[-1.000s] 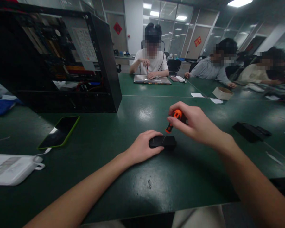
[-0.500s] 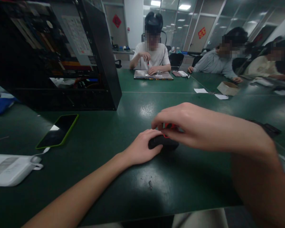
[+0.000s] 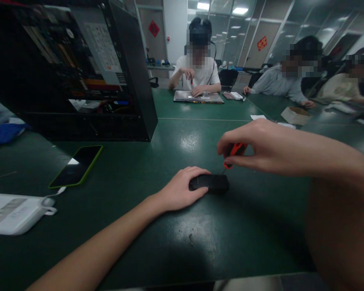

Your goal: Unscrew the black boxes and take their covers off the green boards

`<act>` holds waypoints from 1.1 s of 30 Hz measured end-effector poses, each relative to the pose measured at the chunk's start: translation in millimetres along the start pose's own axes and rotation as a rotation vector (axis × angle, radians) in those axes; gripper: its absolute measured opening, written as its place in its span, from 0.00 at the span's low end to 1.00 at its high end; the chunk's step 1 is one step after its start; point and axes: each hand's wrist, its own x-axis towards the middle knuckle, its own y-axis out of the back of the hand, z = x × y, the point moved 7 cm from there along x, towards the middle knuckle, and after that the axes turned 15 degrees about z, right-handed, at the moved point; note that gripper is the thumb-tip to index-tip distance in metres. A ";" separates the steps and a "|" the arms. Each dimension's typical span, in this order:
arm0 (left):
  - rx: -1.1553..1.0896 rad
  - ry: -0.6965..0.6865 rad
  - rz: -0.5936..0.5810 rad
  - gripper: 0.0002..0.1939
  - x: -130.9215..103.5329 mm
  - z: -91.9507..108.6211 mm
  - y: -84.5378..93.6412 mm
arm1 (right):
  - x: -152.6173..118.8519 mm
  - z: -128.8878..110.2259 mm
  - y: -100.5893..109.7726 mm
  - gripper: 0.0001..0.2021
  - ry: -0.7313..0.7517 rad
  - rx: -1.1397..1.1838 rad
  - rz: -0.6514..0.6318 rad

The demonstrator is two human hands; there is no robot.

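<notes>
A small black oblong device (image 3: 216,184), its exact kind unclear, lies on the green tabletop. My left hand (image 3: 182,189) is closed round its left end, with the thumb on the near side and the fingers over the far side. Above its right end, my right hand (image 3: 257,141) grips a red-and-black screwdriver (image 3: 238,149). The screwdriver is tilted, its thin shaft pointing down toward the far right end of the device. Whether the tip touches the device I cannot tell.
An open black computer case (image 3: 136,81) stands at the left. Before it are a green-edged phone (image 3: 77,165) and a white power bank (image 3: 15,214), joined by a cable. Across the table a person (image 3: 197,68) works on a flat panel (image 3: 182,97). An open box (image 3: 295,115) sits farther right.
My right hand has moved right and slightly up with the screwdriver, exposing its handle, its shaft and the device's right end. My left hand keeps its hold.
</notes>
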 end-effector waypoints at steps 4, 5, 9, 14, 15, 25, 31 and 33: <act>0.056 -0.018 -0.050 0.22 -1.1 1.9 2.1 | -2.4 22.0 6.1 0.04 -0.059 -0.037 0.034; 0.067 -0.019 -0.058 0.22 -1.3 2.3 2.5 | -1.8 24.5 5.6 0.04 -0.061 -0.029 0.040; 0.094 -0.025 -0.056 0.23 -1.9 3.4 2.9 | 1.7 25.5 0.3 0.03 -0.081 0.063 0.040; 0.094 -0.064 -0.013 0.21 -1.7 5.4 1.4 | 3.0 20.4 -0.8 0.03 -0.087 0.098 0.025; 0.086 -0.072 -0.010 0.20 -1.8 5.8 0.8 | 2.6 20.1 -1.0 0.04 -0.084 0.089 0.017; 0.063 -0.100 0.000 0.19 -3.4 5.1 -1.0 | 2.1 16.6 -5.9 0.03 -0.052 0.045 0.031; 0.058 -0.127 0.005 0.18 -2.2 6.4 1.7 | 1.8 3.1 -4.6 0.10 0.017 0.059 0.017; 0.058 -0.150 -0.009 0.17 -1.0 8.0 5.2 | 0.2 -1.9 -3.7 0.16 0.068 0.041 0.014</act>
